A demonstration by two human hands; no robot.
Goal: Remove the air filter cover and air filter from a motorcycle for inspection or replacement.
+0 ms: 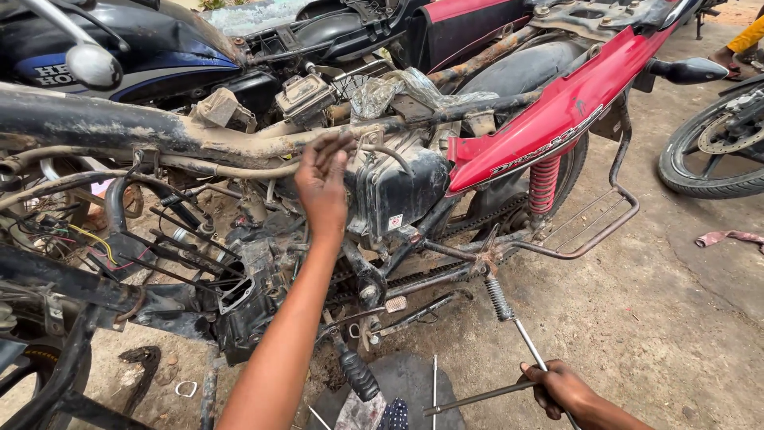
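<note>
A stripped, muddy motorcycle frame point(119, 131) fills the view, with a red rear panel point(557, 111) and a red shock spring point(544, 183). My left hand point(322, 183) reaches up to the frame tube beside the black battery box point(398, 191), its fingers on a grey cable. My right hand point(561, 388) is low at the right. It is closed on a T-shaped metal wrench point(521, 334) whose shaft runs up to a bolt near the footrest.
A second dark motorcycle point(143, 40) stands behind. A wheel point(716, 151) is at the right edge, with a pink rag point(728, 237) on the dirt ground. Another person's foot point(728, 60) shows at top right. A kick lever point(358, 374) and loose rods lie below.
</note>
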